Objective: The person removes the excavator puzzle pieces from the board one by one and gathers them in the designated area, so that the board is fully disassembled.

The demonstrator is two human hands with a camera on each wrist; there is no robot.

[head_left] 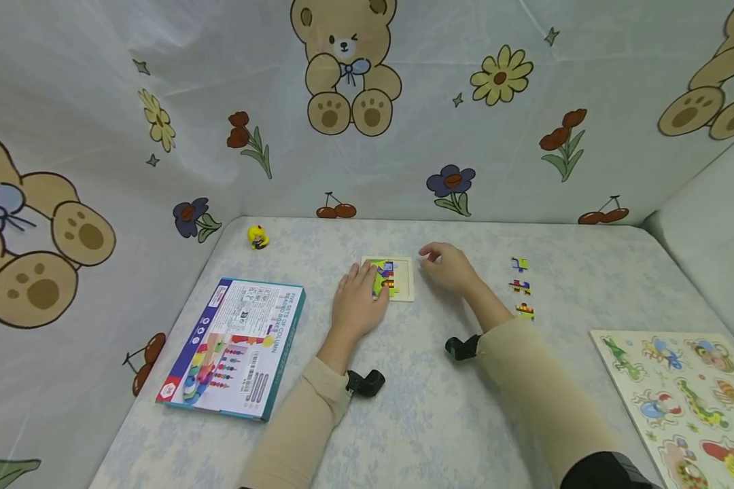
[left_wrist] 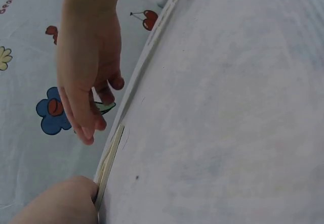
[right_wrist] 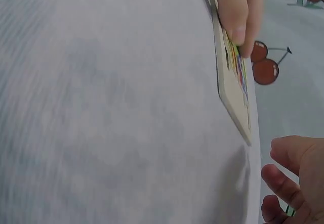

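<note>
A small jigsaw puzzle (head_left: 408,280) in a pale wooden frame lies on the table, with colourful pieces fitted in its left part and bare wood at its right. My left hand (head_left: 358,299) rests flat over the puzzle's left side, fingers straight, covering part of it. Just right of the frame hovers my right hand (head_left: 450,269), its fingers loosely bent with nothing between them. In the right wrist view the puzzle tray (right_wrist: 234,90) lies under the left fingers, apart from the right hand (right_wrist: 293,183). Three loose jigsaw pieces (head_left: 519,286) lie in a column to the right.
A boxed toy set (head_left: 238,346) lies at the left, and a small yellow figurine (head_left: 257,237) stands at the back left corner. At the front right is a wooden board with insect pictures (head_left: 679,401). A bear-print curtain (head_left: 391,170) borders the back edge.
</note>
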